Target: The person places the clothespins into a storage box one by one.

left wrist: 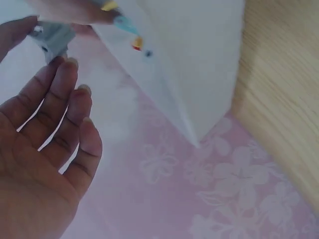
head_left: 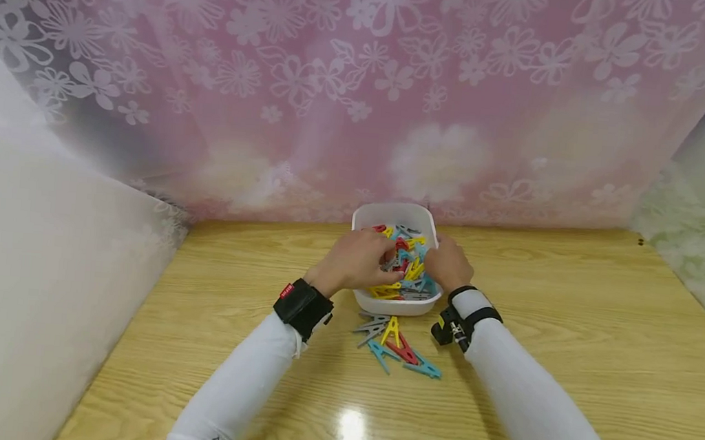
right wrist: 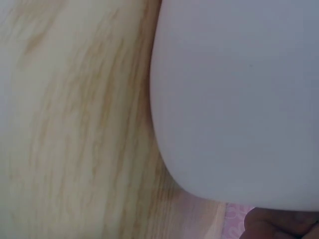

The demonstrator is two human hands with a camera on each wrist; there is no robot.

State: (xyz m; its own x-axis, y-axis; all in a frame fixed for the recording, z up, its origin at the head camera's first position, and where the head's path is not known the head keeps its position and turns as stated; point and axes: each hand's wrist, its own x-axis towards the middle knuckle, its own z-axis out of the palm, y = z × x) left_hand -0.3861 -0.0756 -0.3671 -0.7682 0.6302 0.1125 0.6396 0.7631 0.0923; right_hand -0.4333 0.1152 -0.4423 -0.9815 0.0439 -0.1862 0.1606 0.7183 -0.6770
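A white plastic box (head_left: 398,308) full of clothespins (head_left: 413,270) in red, yellow, blue and grey stands near the back of the table. Over its left side reaches my left hand (head_left: 356,258); the left wrist view shows its thumb and fingertips pinching a grey clothespin (left wrist: 54,39). My right hand (head_left: 450,263) grips the box by its right rim. From the right wrist, the box wall (right wrist: 239,99) fills much of the view, with part of that hand (right wrist: 279,226) at the lower corner.
Several loose clothespins lie on the wooden table (head_left: 567,333) before the box: grey (head_left: 371,328), yellow (head_left: 391,331), red (head_left: 404,352) and blue (head_left: 424,369). A pink flowered curtain (head_left: 336,108) hangs directly behind the table, with pale cloth (head_left: 29,222) on the left.
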